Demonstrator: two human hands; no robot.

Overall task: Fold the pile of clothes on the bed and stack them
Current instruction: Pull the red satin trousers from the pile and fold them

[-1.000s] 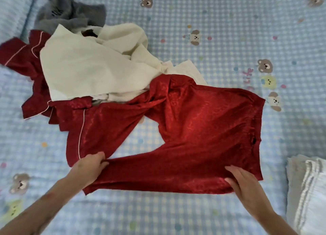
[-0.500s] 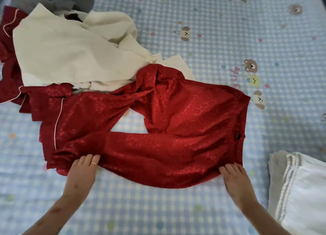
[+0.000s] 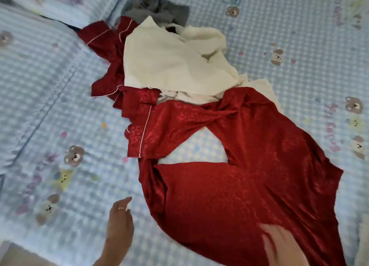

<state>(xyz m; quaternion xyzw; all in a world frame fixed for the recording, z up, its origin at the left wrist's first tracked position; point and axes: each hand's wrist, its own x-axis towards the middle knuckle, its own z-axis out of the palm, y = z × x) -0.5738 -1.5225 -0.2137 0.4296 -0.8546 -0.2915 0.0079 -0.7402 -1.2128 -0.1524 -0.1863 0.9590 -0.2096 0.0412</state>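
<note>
Red trousers (image 3: 249,185) lie spread on the bed (image 3: 60,97), near and right of centre, their waist end toward the near right and the two legs reaching left and far with a gap of sheet between them. At the near edge the right hand (image 3: 279,243) is a blur against the red cloth (whether it grips the cloth I cannot tell). The left hand (image 3: 120,221), a ring on one finger, hovers over the sheet just left of the trousers, fingers loose, holding nothing and apart from the cloth. Farther off, the upper leg runs under a cream garment (image 3: 171,62), which lies over a red piped top (image 3: 111,50), with a grey garment (image 3: 157,8) at the far end of the pile.
</note>
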